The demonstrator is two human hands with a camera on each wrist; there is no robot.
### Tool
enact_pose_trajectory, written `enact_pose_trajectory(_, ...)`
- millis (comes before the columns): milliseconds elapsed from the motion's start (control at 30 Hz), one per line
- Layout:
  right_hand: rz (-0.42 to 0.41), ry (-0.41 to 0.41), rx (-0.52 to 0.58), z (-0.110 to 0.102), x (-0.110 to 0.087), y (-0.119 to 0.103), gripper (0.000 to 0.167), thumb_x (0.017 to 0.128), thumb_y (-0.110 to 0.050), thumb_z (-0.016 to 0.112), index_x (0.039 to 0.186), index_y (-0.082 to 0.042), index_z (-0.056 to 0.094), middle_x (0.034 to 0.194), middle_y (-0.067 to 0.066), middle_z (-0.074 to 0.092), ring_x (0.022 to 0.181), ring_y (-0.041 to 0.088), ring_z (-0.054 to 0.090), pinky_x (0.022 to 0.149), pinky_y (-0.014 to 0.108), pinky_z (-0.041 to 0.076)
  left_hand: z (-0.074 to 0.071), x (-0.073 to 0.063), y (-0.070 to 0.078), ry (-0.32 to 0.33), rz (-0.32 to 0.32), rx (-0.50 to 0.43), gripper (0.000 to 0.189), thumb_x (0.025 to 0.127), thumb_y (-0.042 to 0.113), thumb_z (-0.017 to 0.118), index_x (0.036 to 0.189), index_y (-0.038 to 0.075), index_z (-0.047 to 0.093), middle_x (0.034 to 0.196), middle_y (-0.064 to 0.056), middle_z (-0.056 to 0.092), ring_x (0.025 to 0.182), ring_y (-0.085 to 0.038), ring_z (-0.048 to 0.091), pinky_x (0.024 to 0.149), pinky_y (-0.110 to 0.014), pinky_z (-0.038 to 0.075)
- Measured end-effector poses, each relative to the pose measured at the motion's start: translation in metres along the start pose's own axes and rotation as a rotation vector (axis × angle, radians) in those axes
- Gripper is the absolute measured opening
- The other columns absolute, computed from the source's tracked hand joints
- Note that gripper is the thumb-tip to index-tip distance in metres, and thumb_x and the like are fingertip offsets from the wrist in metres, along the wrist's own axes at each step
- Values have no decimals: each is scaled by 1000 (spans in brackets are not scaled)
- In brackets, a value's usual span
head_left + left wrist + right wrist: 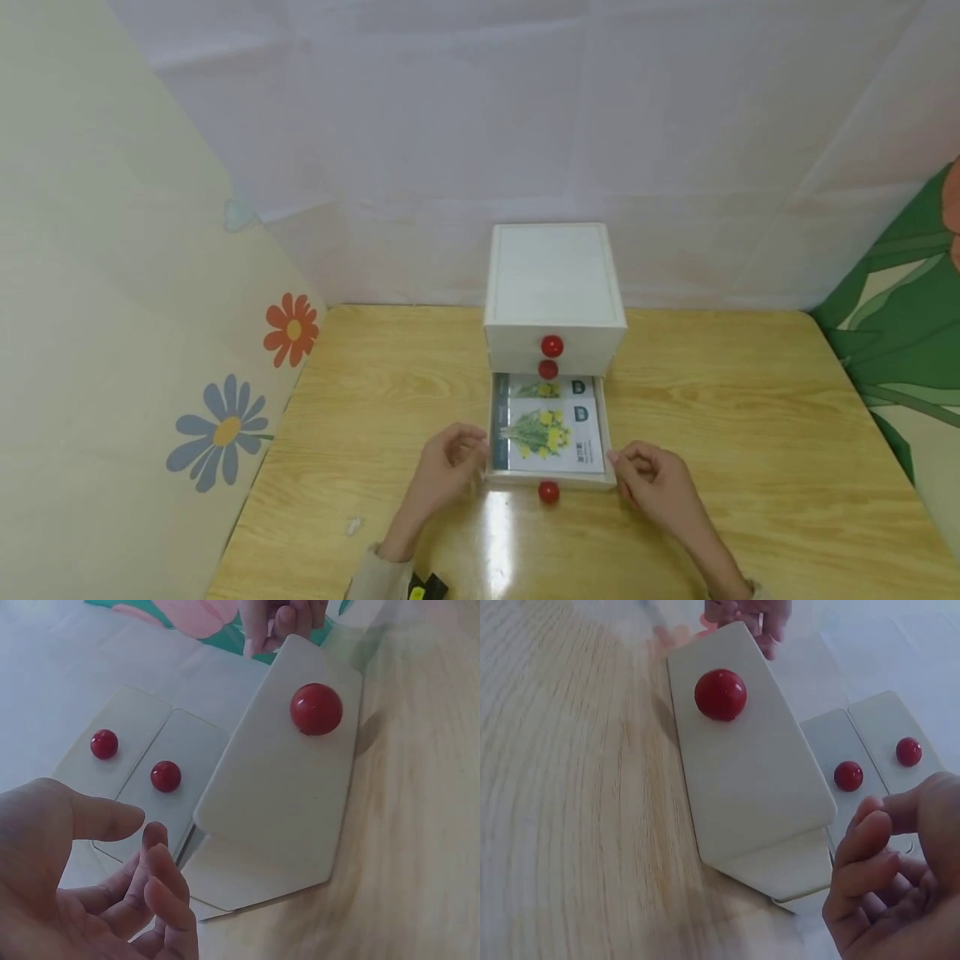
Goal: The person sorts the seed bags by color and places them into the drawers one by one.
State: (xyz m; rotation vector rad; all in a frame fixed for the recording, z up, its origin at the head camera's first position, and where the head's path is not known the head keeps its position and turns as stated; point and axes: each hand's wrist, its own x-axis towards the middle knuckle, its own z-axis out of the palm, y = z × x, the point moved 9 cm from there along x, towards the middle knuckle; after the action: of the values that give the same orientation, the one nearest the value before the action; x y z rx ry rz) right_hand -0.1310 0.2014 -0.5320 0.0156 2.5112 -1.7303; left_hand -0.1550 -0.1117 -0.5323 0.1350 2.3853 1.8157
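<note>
A small white drawer cabinet (555,275) stands on the table, its bottom drawer (513,479) pulled out towards me. In that drawer lie flat printed cards or packets (538,433) with a yellow-flowered plant on them. Beside the drawer's front left corner is my left hand (444,471), loosely curled, with nothing in its fingers. My right hand (662,485) is at the front right corner, fingers loosely bent, also holding nothing. Whether the fingertips touch the drawer sides I cannot tell. A round red knob (316,709) sits on the pulled-out drawer's front.
The two upper drawers are closed, each with a red knob (908,751). Behind the wooden table (750,433) hangs a white cloth (450,150). A flower-printed panel (112,292) borders the left side. A black and yellow object (427,588) lies near my left sleeve.
</note>
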Motion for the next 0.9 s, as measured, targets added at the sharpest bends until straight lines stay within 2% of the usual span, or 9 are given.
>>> enact_pose_trajectory(100, -12, 21, 17, 1, -6, -4, 27, 106, -18, 69, 89, 3, 68, 61, 10, 65, 47, 12, 56, 41, 25, 48, -5, 5, 6, 17, 29, -5, 20, 98, 5, 72, 118, 0, 71, 107, -16, 75, 88, -20, 72, 79, -23, 62)
enact_pose_trajectory(233, 12, -19, 85, 10, -15, -2, 21, 105, -13, 68, 97, 6, 69, 70, 11, 71, 57, 21, 69, 52, 32, 61, -12, 12, 17, 42, 68, -26, 21, 98, -1, 70, 119, -2, 70, 108, -18, 76, 92, -24, 74, 82, -25, 64)
enact_pose_trajectory(300, 38, -51, 116, 15, -19, 2, 20, 105, -12, 68, 101, 8, 69, 75, 12, 73, 62, 20, 72, 56, 33, 65, -17, 17, 24, 52, 97, -42, 22, 99, 1, 70, 120, -3, 70, 108, -19, 76, 93, -28, 75, 82, -29, 65)
enact_pose_trajectory(367, 65, -83, 134, 21, -23, 7, 21, 105, -12, 68, 103, 9, 69, 78, 13, 75, 65, 19, 74, 60, 34, 66, -21, 21, 31, 60, 125, -57, 23, 100, 3, 70, 121, -4, 69, 109, -21, 75, 93, -33, 76, 82, -33, 67)
enact_pose_trajectory(467, 89, -139, 164, 30, -28, 13, 24, 105, -14, 68, 105, 9, 70, 81, 14, 77, 70, 19, 77, 63, 35, 67, -28, 30, 43, 82, 167, -52, 24, 101, 7, 72, 123, -2, 69, 112, -21, 75, 95, -33, 75, 83, -34, 67)
enact_pose_trajectory(567, 61, -203, 191, 41, -31, 15, 24, 106, -13, 67, 106, 10, 70, 84, 16, 78, 73, 19, 78, 66, 37, 68, -33, 39, 55, 104, 200, -29, 24, 101, 9, 72, 124, 1, 69, 116, -22, 74, 98, -27, 75, 84, -30, 66)
enact_pose_trajectory(667, 38, -253, 233, 49, -34, 15, 25, 106, -11, 65, 109, 13, 69, 89, 19, 78, 78, 20, 80, 70, 39, 69, -36, 48, 67, 118, 235, -2, 25, 102, 12, 72, 126, 3, 69, 122, -22, 73, 102, -30, 75, 88, -31, 65)
enact_pose_trajectory(833, 98, -312, 315, 60, -36, 20, 31, 107, -12, 64, 117, 17, 66, 100, 25, 79, 87, 21, 81, 79, 39, 69, -37, 60, 92, 131, 341, 37, 35, 103, 13, 71, 133, -2, 65, 134, -21, 69, 122, -43, 68, 102, -50, 62)
enact_pose_trajectory(900, 126, -347, 354, 66, -37, 23, 34, 107, -12, 63, 120, 19, 64, 106, 28, 77, 93, 22, 81, 84, 38, 68, -36, 66, 102, 131, 395, 63, 40, 103, 13, 71, 139, -1, 62, 141, -20, 66, 129, -44, 64, 106, -55, 59)
